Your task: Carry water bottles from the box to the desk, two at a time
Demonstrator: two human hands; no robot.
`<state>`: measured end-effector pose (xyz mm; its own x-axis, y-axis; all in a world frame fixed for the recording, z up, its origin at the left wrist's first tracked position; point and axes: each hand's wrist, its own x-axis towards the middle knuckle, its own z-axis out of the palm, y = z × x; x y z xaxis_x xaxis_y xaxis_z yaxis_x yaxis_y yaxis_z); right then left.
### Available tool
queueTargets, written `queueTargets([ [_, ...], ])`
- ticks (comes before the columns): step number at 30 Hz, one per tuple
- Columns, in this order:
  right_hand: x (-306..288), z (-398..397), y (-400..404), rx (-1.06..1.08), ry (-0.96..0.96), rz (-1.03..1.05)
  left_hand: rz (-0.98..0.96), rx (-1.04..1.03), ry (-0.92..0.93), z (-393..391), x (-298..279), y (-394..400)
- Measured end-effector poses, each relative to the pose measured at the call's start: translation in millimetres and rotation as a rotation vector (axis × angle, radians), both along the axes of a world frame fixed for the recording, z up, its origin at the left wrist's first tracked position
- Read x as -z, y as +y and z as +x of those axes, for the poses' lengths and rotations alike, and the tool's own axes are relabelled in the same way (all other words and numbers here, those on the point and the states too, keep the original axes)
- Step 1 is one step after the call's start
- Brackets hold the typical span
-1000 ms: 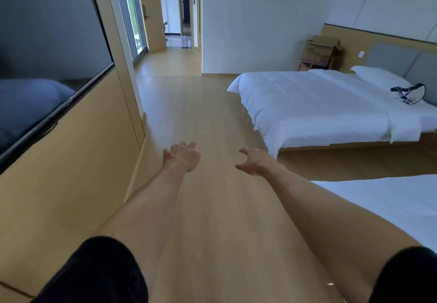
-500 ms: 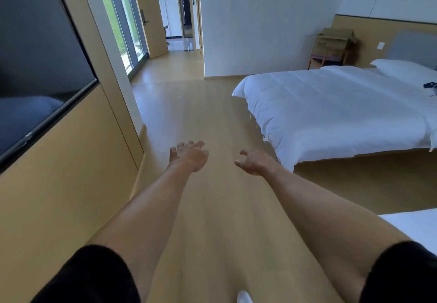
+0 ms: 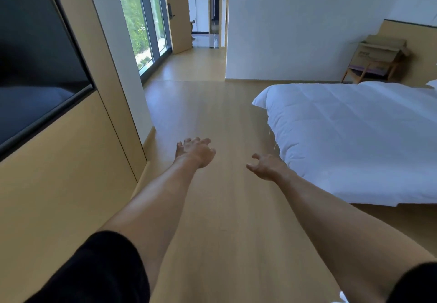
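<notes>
Pale wood flooring [image 3: 212, 118] runs from near to far through a bedroom, with a white-quilted bed [image 3: 354, 137] on the right and a dark wall-mounted screen [image 3: 35, 54] on the left; tall windows [image 3: 144, 19] and a doorway lie farther off. At the far right, a cardboard box [image 3: 380, 49] sits on a wooden chair [image 3: 369, 71] against the wall, flaps open upward, its long side running left to right. No water bottles show, so their direction cannot be told, and no desk is in sight. Both arms reach forward over the floor: the left hand [image 3: 196, 152] and the right hand [image 3: 266, 166] hold nothing, fingers spread and loosely bent. By my reckoning this is an empty-handed walk toward the box; how many bottles remain cannot be judged.
</notes>
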<state>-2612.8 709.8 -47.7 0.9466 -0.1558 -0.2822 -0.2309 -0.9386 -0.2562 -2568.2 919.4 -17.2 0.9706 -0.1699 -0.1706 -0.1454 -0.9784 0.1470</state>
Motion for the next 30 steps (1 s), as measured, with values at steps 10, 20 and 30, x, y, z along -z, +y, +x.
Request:
queueTargets([
  [10, 15.9, 185.3, -33.9, 0.06, -0.005, -0.015, -0.002, 0.041, 0.019, 204.4, 32.0, -22.5],
  [20, 1.8, 388.8, -46.9, 0.153, 0.013, -0.045, -0.036, 0.149, 0.012, 436.3, 26.5, -44.1],
  [30, 22.8, 571.1, -76.2, 0.144, -0.029, -0.06, -0.041, 0.219, 0.001, 608.9, 41.0, -79.1],
])
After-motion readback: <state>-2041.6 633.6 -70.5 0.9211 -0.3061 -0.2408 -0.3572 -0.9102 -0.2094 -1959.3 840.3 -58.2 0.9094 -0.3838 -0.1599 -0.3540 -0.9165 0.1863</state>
